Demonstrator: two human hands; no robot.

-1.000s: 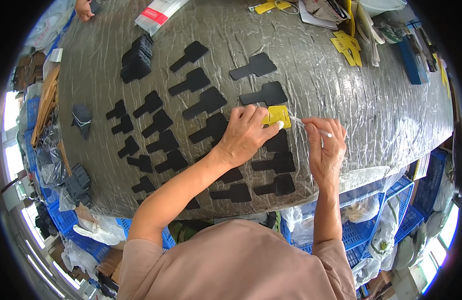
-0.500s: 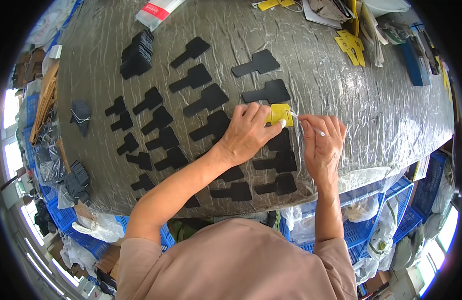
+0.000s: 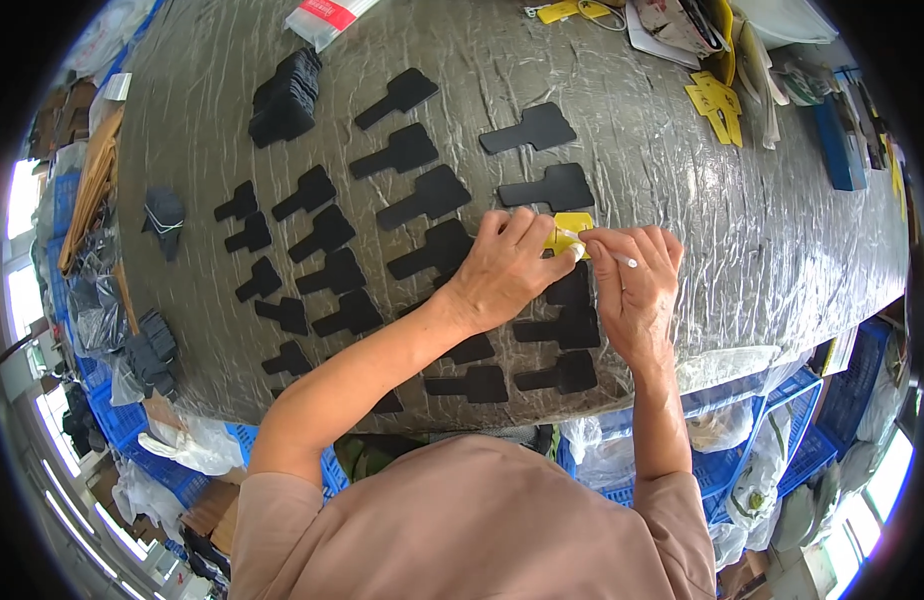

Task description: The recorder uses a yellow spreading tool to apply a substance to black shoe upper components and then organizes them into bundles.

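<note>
A small yellow card template (image 3: 573,223) lies in the column of black paddle-shaped pieces, over or beside one of them. My left hand (image 3: 504,268) pinches its left side, with something white covering the thumb tip. In my right hand (image 3: 639,280), closed fingers grip a slim white pen (image 3: 628,262), whose tip end reaches the yellow card. Just beyond it lies a black paddle-shaped piece (image 3: 548,187). Several more such pieces (image 3: 425,196) are spread in columns to the left and nearer me, some partly covered by my left arm.
A stack of black pieces (image 3: 285,98) stands at the far left, near a clear plastic packet (image 3: 322,22). Smaller bundles (image 3: 164,212) lie at the left edge. Other yellow templates (image 3: 718,106) are at the far right. Blue crates (image 3: 727,465) sit below the plastic-covered table (image 3: 762,250).
My right hand and the pen have shifted left, closer to my left hand and across the yellow template. The whole view has moved slightly. Both hands keep their grip.
</note>
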